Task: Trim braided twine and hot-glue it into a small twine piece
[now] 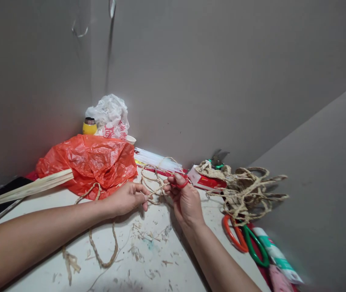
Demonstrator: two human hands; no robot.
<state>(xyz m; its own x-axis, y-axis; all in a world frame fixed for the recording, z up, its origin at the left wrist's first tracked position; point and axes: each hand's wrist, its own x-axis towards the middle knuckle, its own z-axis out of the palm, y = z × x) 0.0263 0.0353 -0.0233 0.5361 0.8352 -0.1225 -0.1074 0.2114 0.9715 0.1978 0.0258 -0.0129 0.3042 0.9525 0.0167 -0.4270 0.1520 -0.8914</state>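
Braided cord [103,265] looped across bench [124,272]; bend below left forearm pointing nearward, long axis roughly near-to-far. Left hand [132,198] pinched on cord; right hand [188,202] half-curled, gripping red handle [182,185].

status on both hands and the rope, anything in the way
Left hand pinched at braided rope. Right hand on red handle. Rope loops around both hands; dry scraps below.

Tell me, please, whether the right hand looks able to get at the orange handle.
Probably yes: the orange handle sticks out from the rope pile, with nothing seen blocking the right hand, though that hand holds a red loop.
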